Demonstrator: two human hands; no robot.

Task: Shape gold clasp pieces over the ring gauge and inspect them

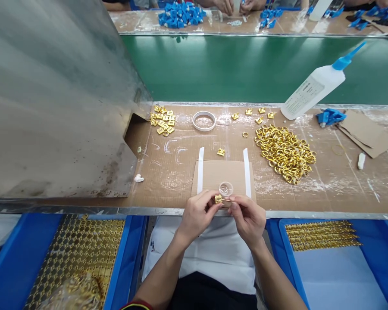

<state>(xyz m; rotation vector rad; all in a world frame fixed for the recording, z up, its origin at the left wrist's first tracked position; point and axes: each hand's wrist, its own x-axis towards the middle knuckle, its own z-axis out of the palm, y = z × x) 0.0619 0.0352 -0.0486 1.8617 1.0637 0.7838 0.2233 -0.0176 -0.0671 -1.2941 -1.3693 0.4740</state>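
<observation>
Between the thumb and fingers of my left hand (198, 215) is a small square gold piece (218, 199). My right hand (248, 217) pinches a thin stick (226, 199) whose tip reaches the gold piece. Just behind the fingers stands a small clear round dish (226, 188), on a cardboard pad (223, 170) with white tape strips along both sides. One more gold piece (220, 152) lies beyond the pad. What is in the dish is too small to make out.
Gold rings (286, 150) are heaped to the right, gold square pieces (163, 119) at the left, near a white tape roll (204, 121). A bottle (313, 88) stands behind the rings. A metal housing (58, 99) blocks the left. Blue trays (120, 262) flank my lap. Other people's hands (226, 6) work opposite.
</observation>
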